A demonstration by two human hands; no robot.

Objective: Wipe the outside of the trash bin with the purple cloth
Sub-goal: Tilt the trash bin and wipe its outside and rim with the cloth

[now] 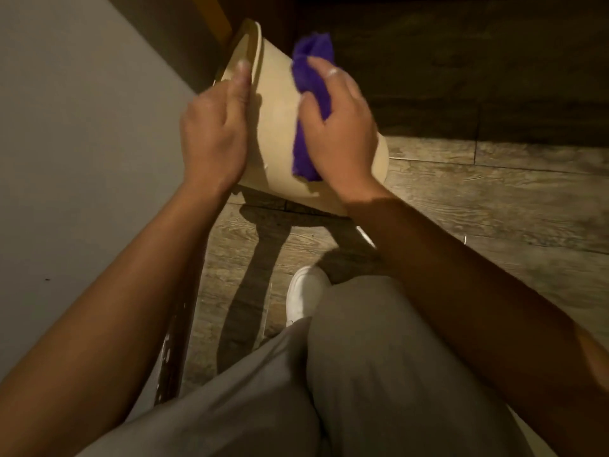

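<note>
the cream trash bin is tipped on its side above the wood-plank floor, its open rim toward the grey wall. the left hand grips the rim, fingers together and curled over the edge, forefinger stretched along it. the right hand presses the purple cloth flat against the bin's outer wall, fingers clamped on the bunched fabric. a white shoe and grey trousers show below.
</note>
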